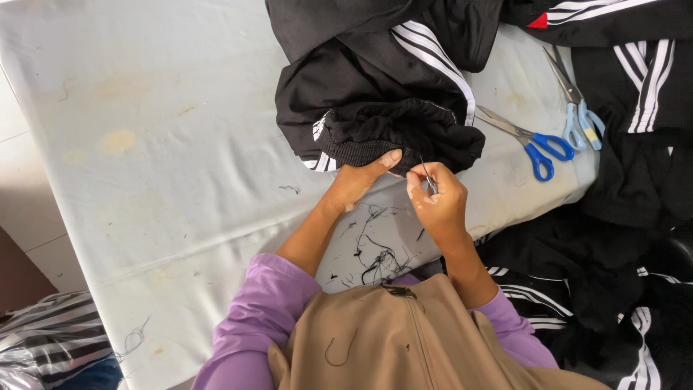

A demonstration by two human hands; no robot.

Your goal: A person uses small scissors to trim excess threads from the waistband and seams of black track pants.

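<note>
Pinching small thread snips (pixel 429 178), the right hand (pixel 437 204) works the black garment (pixel 375 108) whose waistband the left hand (pixel 359 180) grips just ahead; trimmed threads (pixel 379 260) litter the surface (pixel 159 144) behind both hands, more striped garments (pixel 635 180) piled rightward.

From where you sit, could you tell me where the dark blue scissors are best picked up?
Take the dark blue scissors by the looped handles, coming from the near right. The loops point toward the right hand, while the blades point up and left toward the black garment, so that end is safest.
</note>
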